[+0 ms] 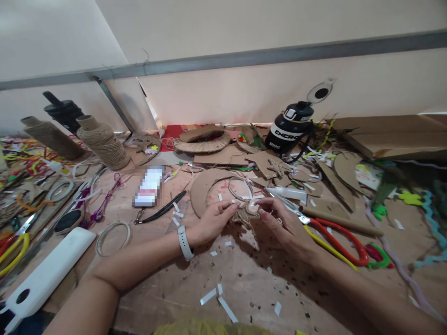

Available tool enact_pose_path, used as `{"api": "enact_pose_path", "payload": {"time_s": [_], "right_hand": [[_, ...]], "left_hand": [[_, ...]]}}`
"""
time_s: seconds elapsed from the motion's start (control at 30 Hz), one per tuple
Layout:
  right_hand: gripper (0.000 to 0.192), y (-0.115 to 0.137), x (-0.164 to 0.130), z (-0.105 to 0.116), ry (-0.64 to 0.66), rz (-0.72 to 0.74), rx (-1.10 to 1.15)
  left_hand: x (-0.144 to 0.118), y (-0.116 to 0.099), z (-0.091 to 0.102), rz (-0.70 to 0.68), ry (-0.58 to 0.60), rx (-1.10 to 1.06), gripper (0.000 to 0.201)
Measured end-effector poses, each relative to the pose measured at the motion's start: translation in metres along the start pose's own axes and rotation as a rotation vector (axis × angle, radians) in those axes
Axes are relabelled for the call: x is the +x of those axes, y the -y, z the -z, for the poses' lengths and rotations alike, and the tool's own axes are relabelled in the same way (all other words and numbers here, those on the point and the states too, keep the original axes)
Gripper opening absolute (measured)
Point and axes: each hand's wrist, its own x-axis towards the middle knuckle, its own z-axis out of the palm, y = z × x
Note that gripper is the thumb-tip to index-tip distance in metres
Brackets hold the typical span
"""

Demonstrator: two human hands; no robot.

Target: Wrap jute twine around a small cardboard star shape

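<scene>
Between my two hands is a small brown piece wrapped in twine (246, 217), with pointed ends that look star-like. My left hand (218, 217), with a pale watch band at the wrist, pinches its left side between thumb and fingers. On the other side my right hand (279, 221) has its fingers bent around the piece's right edge. A small white bit (254, 207) shows by the right fingertips; what it is I cannot tell. Just behind the hands lie a cardboard ring (199, 191) and a thin roll of tape (240, 187).
Red-handled scissors (340, 239) and a glue tube (288, 193) lie to the right. A phone (149, 186), another tape roll (113, 238) and twine spools (103, 142) are on the left. A black bottle (289, 128) stands behind. White paper strips (226, 309) litter the front.
</scene>
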Motion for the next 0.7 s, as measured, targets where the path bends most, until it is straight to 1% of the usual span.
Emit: {"api": "enact_pose_path", "payload": {"time_s": [0.03, 0.1, 0.2, 0.3, 0.33, 0.4, 0.47, 0.53, 0.63, 0.7], "right_hand": [[0.044, -0.001, -0.001, -0.001, 0.000, -0.018, -0.004], [0.051, -0.003, -0.003, -0.005, 0.051, -0.064, 0.028], [0.056, -0.001, -0.003, -0.010, 0.089, -0.106, 0.110], [0.052, 0.003, -0.001, -0.013, 0.137, -0.165, 0.233], [0.050, 0.004, -0.001, -0.013, 0.161, -0.201, 0.294], [0.047, 0.005, -0.001, -0.015, 0.183, -0.293, 0.429], [0.045, 0.004, -0.001, -0.016, 0.154, -0.369, 0.549], [0.042, 0.003, -0.001, -0.017, 0.089, -0.389, 0.618], [0.040, 0.001, -0.002, -0.018, -0.007, -0.373, 0.643], [0.040, 0.000, -0.003, -0.018, -0.057, -0.358, 0.623]], "left_hand": [[0.000, 0.001, 0.000, 0.006, -0.024, -0.020, 0.057], [-0.001, 0.003, 0.000, 0.029, -0.039, -0.024, 0.057], [-0.002, 0.004, 0.001, 0.057, 0.017, 0.061, 0.058], [-0.001, 0.003, 0.003, 0.003, 0.081, 0.164, 0.061], [-0.001, 0.002, 0.004, -0.012, 0.080, 0.183, 0.061], [-0.001, 0.000, 0.005, -0.022, 0.032, 0.189, 0.059], [-0.002, -0.003, 0.006, -0.015, -0.038, 0.166, 0.057], [-0.003, -0.005, 0.006, -0.013, -0.067, 0.106, 0.058], [-0.007, -0.007, 0.004, 0.003, -0.009, -0.031, 0.063], [-0.008, -0.007, 0.002, 0.003, 0.002, -0.104, 0.068]]}}
